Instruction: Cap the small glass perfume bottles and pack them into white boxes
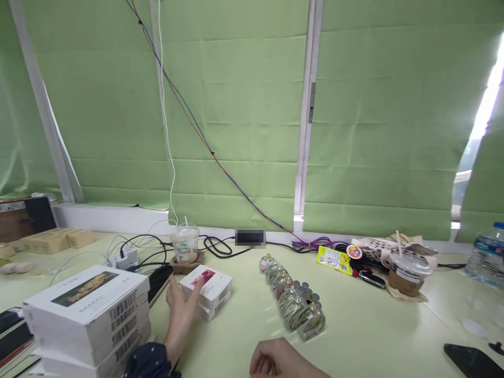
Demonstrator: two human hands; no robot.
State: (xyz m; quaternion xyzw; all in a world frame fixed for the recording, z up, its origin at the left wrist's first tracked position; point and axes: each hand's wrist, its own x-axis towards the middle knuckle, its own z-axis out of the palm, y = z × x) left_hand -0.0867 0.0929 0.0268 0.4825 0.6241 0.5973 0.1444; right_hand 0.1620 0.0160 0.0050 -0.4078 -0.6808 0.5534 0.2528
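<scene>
My left hand [183,304] reaches up beside a small white box [210,283] with a pink picture on its lid. Its thumb and fingers are spread, and the thumb overlaps the box's near left edge; firm contact I cannot tell. That box lies on another white box. My right hand [281,359] rests low at the front edge, its fingers curled in, with nothing visible in them; the frame cuts off its lower part. Beyond it stands a slanting row of small clear rounded containers [291,299] with gold-coloured tops. Small grey discs [309,293] lie along the row's right side.
Left of my left hand rises a stack of white boxes [88,302]. Lidded plastic cups [186,244] stand behind my left hand and at the right, near a yellow packet [334,260]. Cables [220,249] run along the back. A black phone [472,361] lies front right.
</scene>
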